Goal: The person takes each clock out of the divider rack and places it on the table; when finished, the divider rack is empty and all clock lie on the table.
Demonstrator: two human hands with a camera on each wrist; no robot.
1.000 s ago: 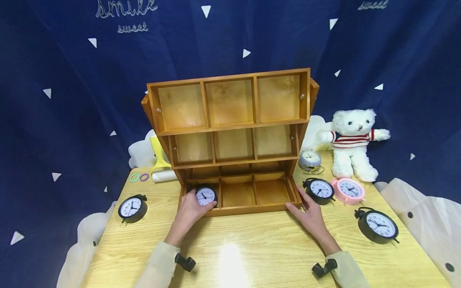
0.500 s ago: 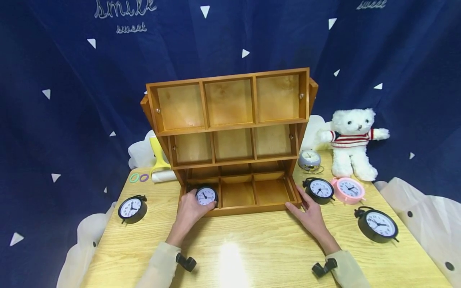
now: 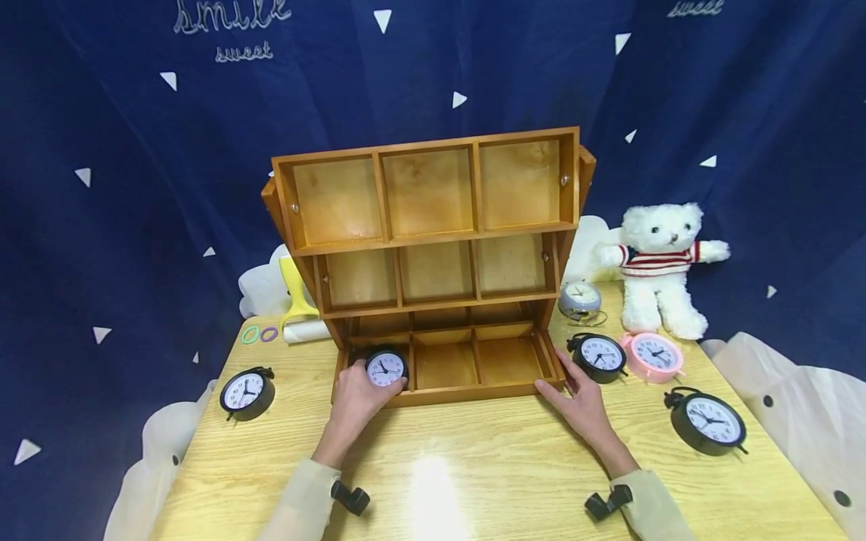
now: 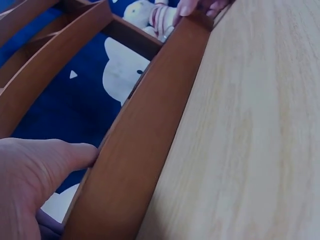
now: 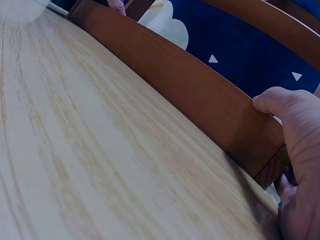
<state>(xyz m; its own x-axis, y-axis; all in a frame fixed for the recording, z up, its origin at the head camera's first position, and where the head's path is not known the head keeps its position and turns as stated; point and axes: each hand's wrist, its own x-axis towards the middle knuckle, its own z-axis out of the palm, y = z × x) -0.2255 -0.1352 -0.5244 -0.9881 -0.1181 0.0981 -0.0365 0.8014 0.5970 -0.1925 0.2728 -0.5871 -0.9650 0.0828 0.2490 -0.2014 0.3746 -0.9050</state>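
A brown wooden tiered shelf (image 3: 433, 306) divided into compartments stands at the middle of the table. In its bottom left compartment lies a black alarm clock (image 3: 386, 368), its white face turned up. My left hand (image 3: 358, 394) holds that clock from the left and front, thumb along its near edge; the other fingers are mostly hidden. At the shelf's bottom right corner, my right hand (image 3: 582, 402) grips the wooden rim, thumb on the front and fingers round the side. The left wrist view shows my left thumb (image 4: 80, 155) at the front board, the clock out of sight.
Right of the shelf are black clocks (image 3: 598, 357) (image 3: 708, 421), a pink clock (image 3: 653, 356), a lavender clock (image 3: 580, 299) and a white teddy bear (image 3: 659, 270). To the left lie another black clock (image 3: 247, 394), two rings (image 3: 269, 334) and a yellow-handled lint roller (image 3: 298, 289).
Both hands stay where they were, the left on the clock and the right on the shelf corner. The head view has shifted very slightly.
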